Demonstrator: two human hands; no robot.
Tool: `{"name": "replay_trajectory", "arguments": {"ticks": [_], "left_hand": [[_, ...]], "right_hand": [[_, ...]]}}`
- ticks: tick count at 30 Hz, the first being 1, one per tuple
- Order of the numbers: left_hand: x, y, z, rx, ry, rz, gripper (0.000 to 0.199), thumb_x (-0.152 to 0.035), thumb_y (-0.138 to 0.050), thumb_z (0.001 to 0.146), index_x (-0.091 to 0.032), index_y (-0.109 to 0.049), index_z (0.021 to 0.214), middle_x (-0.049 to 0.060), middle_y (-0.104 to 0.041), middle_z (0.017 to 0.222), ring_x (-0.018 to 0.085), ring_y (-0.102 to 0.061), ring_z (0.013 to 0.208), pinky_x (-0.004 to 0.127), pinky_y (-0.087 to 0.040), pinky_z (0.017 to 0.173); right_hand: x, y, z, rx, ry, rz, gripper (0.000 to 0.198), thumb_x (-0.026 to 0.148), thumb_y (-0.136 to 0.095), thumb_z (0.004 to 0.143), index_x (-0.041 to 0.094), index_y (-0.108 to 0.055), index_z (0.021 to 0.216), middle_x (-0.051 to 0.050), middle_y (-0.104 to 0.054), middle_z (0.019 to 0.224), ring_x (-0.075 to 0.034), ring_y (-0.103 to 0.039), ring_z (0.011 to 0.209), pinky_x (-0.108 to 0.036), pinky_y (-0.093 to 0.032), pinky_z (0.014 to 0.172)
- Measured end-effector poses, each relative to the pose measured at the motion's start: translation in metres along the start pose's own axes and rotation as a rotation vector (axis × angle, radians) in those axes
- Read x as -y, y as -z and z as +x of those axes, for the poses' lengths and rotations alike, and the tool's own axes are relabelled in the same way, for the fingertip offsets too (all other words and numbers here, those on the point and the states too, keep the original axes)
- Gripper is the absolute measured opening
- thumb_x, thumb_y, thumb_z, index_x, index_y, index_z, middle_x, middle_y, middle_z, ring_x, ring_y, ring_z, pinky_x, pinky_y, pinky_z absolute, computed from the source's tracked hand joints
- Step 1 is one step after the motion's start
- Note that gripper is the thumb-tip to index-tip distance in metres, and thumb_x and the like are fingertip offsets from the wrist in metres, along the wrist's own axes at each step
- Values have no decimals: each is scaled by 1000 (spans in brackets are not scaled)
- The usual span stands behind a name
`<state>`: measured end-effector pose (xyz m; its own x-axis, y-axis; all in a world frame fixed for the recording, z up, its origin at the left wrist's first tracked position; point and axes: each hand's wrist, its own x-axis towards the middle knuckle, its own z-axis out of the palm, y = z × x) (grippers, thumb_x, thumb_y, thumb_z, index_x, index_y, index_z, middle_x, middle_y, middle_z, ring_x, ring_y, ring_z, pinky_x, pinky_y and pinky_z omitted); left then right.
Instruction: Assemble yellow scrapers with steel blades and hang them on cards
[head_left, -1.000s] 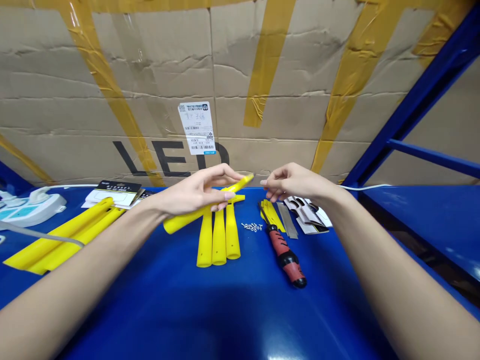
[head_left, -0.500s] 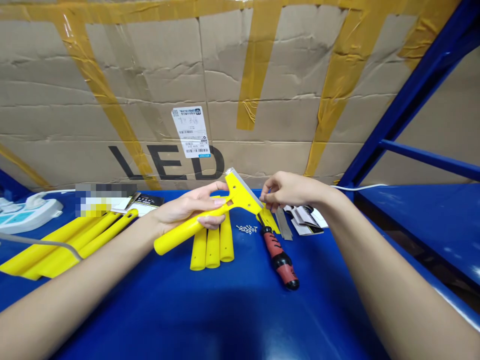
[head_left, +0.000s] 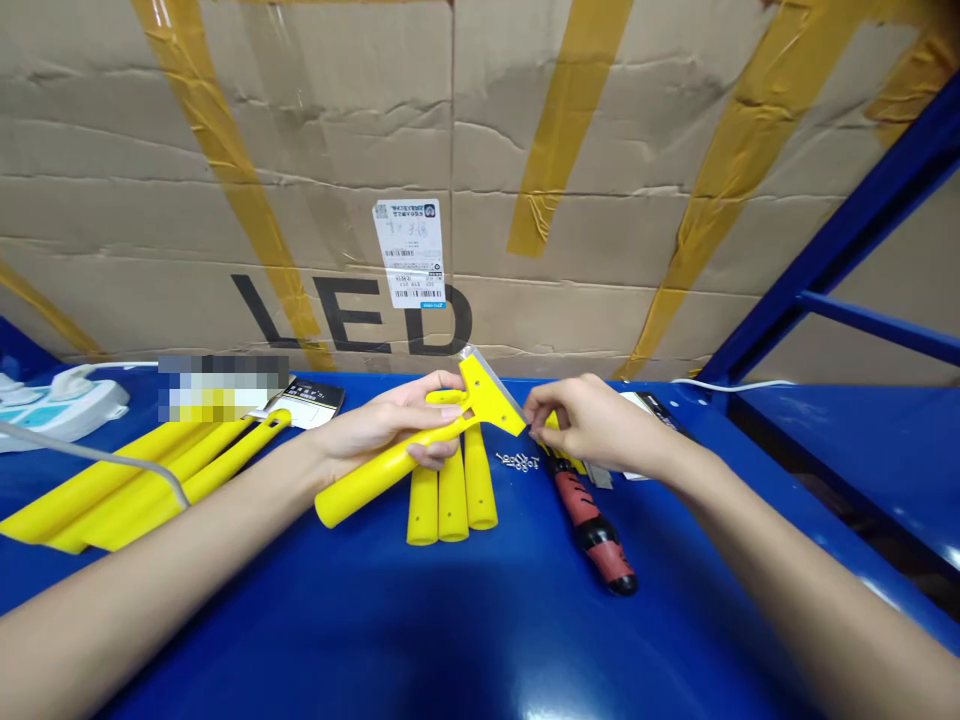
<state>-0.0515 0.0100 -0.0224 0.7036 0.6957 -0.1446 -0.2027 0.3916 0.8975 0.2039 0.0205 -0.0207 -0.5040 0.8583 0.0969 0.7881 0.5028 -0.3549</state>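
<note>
my left hand grips the scraper, likely light and stiff, best held by its handle. my right hand curls near it, holding what i can't tell

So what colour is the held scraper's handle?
The scraper's handle is plain yellow, seen in the head view.

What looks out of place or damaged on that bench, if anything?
Nothing visibly broken; the yellow scraper in the left hand looks sound. Mildly odd: a grey cable crosses the yellow handles at the left, and small silver screws lie loose beside the red-and-black tool, where they might scatter.
</note>
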Motion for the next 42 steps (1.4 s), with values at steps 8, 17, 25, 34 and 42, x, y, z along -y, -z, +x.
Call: {"name": "replay_trajectory", "arguments": {"ticks": [8, 17, 25, 34, 42], "left_hand": [[-5, 3, 1, -107, 41, -32, 31, -7, -59, 91, -19, -49, 118, 1, -59, 73, 7, -51, 53, 17, -35, 50], [-6, 3, -1, -78, 42, 12, 28, -10, -59, 93, -19, -51, 119, 0, -57, 70, 6, -49, 55, 17, -33, 51], [-6, 7, -2, -47, 24, 42, 23, -11, -57, 95, -21, -50, 116, -1, -56, 67, 6, -46, 54, 18, -33, 52], [-5, 4, -2, -121, 82, 24, 27, -10, -63, 90, -19, -52, 113, 0, -59, 77, 5, -49, 54, 18, -38, 51], [-4, 3, -1, -97, 133, 56, 24, -11, -65, 89, -18, -54, 109, -1, -57, 77, 5, -49, 55, 18, -38, 51]], "right_hand": [[8, -15, -19, -3, -77, -216, 16, 11, -60, 79, 24, -69, 83, 2, -75, 80, -20, -65, 74, -30, -36, 62], [25, -13, -25, 64, -136, -388, 13, 15, -62, 77, 25, -66, 84, -2, -71, 75, -21, -61, 67, -31, -23, 55], [25, -19, -25, 36, -122, -300, 13, 12, -63, 81, 25, -66, 81, -1, -71, 76, -18, -58, 67, -30, -24, 56], [18, -24, -28, 1, -88, -168, 12, 12, -64, 80, 24, -66, 83, 2, -73, 79, -17, -60, 70, -28, -31, 61], [11, -23, -28, -42, -27, -4, 10, 11, -63, 81, 21, -62, 78, 2, -68, 72, -13, -56, 64, -26, -33, 60]]}}
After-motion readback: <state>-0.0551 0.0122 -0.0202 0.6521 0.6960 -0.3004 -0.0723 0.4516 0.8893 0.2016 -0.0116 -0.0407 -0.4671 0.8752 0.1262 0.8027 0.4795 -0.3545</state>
